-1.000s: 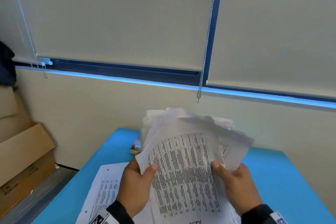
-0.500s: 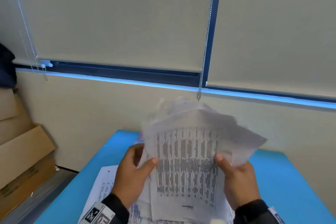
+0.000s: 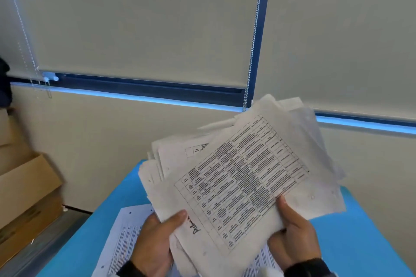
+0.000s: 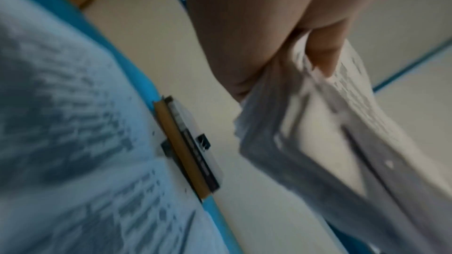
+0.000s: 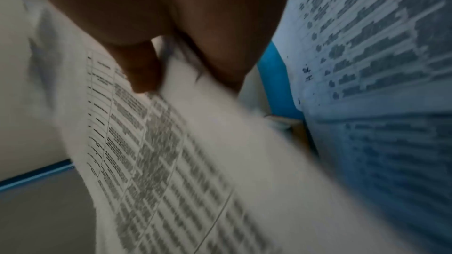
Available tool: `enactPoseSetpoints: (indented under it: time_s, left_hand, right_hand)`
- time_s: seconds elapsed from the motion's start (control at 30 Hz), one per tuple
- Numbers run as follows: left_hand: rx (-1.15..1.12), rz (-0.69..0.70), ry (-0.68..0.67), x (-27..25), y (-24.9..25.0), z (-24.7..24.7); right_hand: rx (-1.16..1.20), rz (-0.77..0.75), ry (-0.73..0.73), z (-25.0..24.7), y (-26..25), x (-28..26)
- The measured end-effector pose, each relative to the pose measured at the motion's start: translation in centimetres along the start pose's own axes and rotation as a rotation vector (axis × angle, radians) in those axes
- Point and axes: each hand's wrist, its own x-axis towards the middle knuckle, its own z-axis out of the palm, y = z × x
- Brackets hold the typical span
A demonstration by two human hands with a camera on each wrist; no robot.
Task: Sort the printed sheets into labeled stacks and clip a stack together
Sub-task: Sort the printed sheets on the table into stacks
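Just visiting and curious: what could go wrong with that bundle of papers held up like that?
The paper bundle is fanned and uneven, held above the blue table only at its lower edge by the left hand and right hand. Loose sheets might slide out and mix with the printed sheet lying below.

Beige roller blinds [image 3: 146, 18] hang above a cream wall [image 3: 112, 141]; cardboard boxes [image 3: 24, 189] sit left of the blue table [image 3: 360, 243].

1. A bright blue counter [image 3: 360, 243] stands against a cream wall [image 3: 112, 141].
2. Pale roller blinds [image 3: 146, 18] hang above, over a dark blue window frame [image 3: 146, 89].
3. A beaded metal pull chain [image 3: 253, 40] hangs between the blinds.
4. Brown cardboard boxes [image 3: 27, 186] are stacked at the left, beside the counter.
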Motion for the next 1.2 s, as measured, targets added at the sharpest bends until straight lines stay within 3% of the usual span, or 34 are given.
enactPoseSetpoints:
  time_s: [0.2,0.27,0.33,0.43,0.6,0.8,0.93,1.1,1.2]
  left_hand:
    - [0.299,0.177,0.051,0.5,3.1,-3.1]
    - [0.426,0.180,0.091,0.3,3.3,-3.9]
    - [0.537,0.170,0.089,0.3,2.8,-4.4]
    - [0.627,0.159,0.065,0.1,2.1,-4.1]
    - [0.669,0.189,0.069,0.4,2.0,-3.4]
    - [0.621,0.063,0.196,1.5,0.5,-5.5]
    - [0.571,0.029,0.138,1.2,-0.4,-5.6]
    - [0.482,0.056,0.008,1.3,-0.8,-5.7]
    - [0.473,0.052,0.077,1.4,-1.2,-5.5]
  right_hand:
    - [-0.098,0.138,-0.065,-6.0,-3.7,0.4]
    - [-0.240,0.081,-0.118,-7.0,-4.7,-0.1]
    - [-0.430,0.194,-0.087,-6.3,-5.9,-0.1]
    - [-0.661,0.146,-0.134,-5.0,-6.7,0.2]
    - [-0.854,0.018,-0.015,-4.0,-7.7,1.2]
    - [-1.129,-0.057,-0.015,-6.1,-6.7,1.8]
    - [-1.010,0.010,-0.078,-7.2,-5.5,1.7]
    - [-0.900,-0.060,-0.045,-8.1,-5.0,3.0]
    - [-0.971,-0.023,-0.015,-8.1,-3.8,3.2]
